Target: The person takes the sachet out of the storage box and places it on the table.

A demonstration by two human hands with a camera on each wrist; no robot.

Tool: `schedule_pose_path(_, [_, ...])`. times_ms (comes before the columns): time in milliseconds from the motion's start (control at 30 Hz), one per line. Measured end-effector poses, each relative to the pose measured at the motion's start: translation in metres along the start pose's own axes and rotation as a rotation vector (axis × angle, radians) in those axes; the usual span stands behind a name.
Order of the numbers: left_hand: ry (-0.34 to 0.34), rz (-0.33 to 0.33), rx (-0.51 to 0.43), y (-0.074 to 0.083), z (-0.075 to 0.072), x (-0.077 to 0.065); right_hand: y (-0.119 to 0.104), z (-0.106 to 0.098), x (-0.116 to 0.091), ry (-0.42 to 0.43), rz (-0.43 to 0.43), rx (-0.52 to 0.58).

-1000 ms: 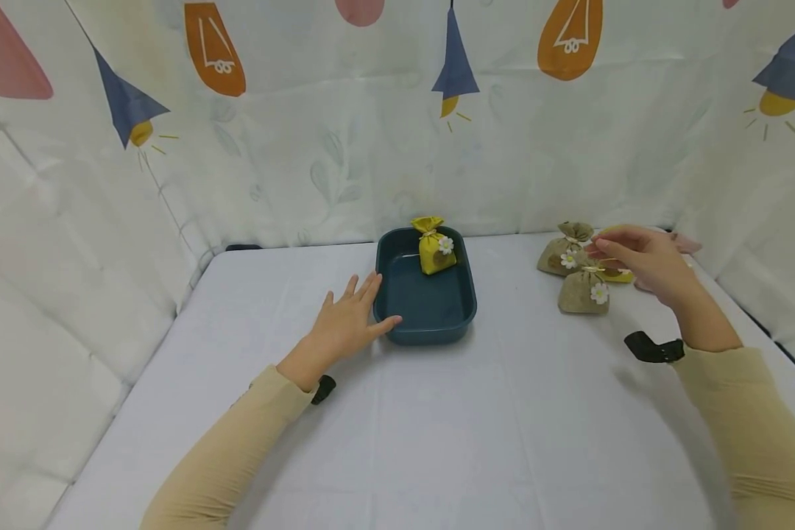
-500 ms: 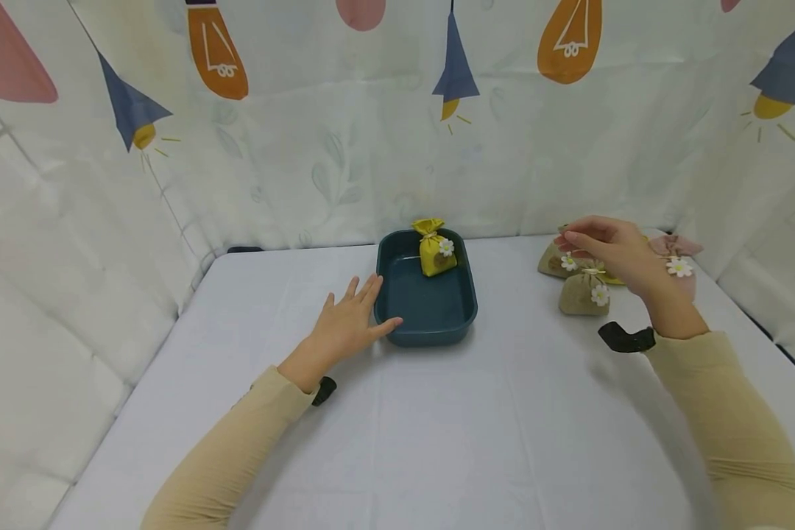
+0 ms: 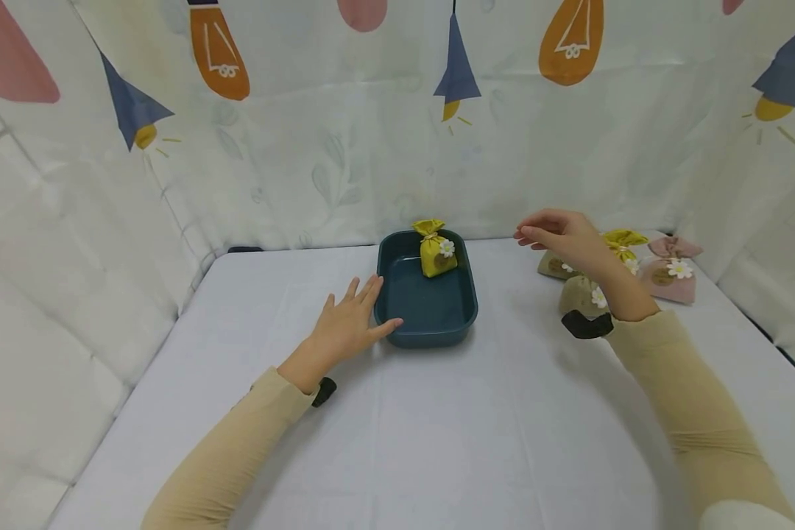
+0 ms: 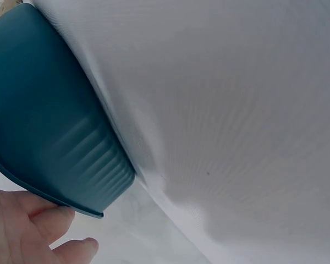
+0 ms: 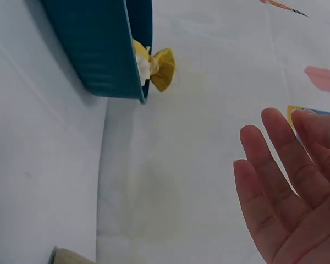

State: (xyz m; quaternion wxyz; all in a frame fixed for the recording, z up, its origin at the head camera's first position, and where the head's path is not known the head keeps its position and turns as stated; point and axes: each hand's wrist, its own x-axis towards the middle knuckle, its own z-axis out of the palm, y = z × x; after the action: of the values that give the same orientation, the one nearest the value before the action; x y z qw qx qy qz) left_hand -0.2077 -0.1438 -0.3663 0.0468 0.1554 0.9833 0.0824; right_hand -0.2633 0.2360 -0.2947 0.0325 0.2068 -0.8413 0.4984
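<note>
A teal rectangular tub (image 3: pixel 424 305) stands at the back middle of the table. Inside leans a yellow drawstring pouch (image 3: pixel 436 258) with a white flower; its gathered top (image 5: pixel 164 69) pokes past the rim in the right wrist view. My left hand (image 3: pixel 346 324) has its fingers spread along the tub's left side, fingertips at the rim, as the left wrist view also shows on the tub wall (image 4: pixel 49 104). Above the table, right of the tub, my right hand (image 3: pixel 563 239) holds nothing, its fingers (image 5: pixel 269 181) loosely bent. Under its wrist sits a tan pouch (image 3: pixel 575 296), partly hidden.
Another tan pouch (image 3: pixel 553 266) lies behind the front one. A second yellow pouch (image 3: pixel 624 238), mostly covered by my right wrist, and a pink pouch (image 3: pixel 662 280) stand farther right. A patterned white curtain (image 3: pixel 371 147) closes off the table's back and sides.
My right hand has moved left with nothing in it, from over the pouches toward the tub, uncovering the pink pouch. The left hand and tub stay put.
</note>
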Motion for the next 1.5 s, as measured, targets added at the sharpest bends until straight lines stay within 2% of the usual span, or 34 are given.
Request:
schedule_pose_path(233, [0.004,0.003,0.003,0.000,0.000,0.000,-0.002,0.018,0.018,-0.053,-0.001,-0.009])
schedule_pose_path(567, [0.005,0.004,0.007,0.000,0.001,0.001,-0.008,0.033,0.045,-0.063,0.035,-0.050])
schedule_pose_path(733, [0.010,0.004,0.007,0.000,0.001,0.001,-0.009,0.041,0.061,-0.076,0.086,-0.058])
schedule_pose_path(1100, [0.010,-0.001,0.003,0.001,0.000,0.000,-0.006,0.063,0.086,-0.047,0.246,0.101])
schedule_pose_path(1500, [0.015,0.005,-0.001,0.000,0.002,0.001,-0.001,0.086,0.104,0.009,0.397,0.331])
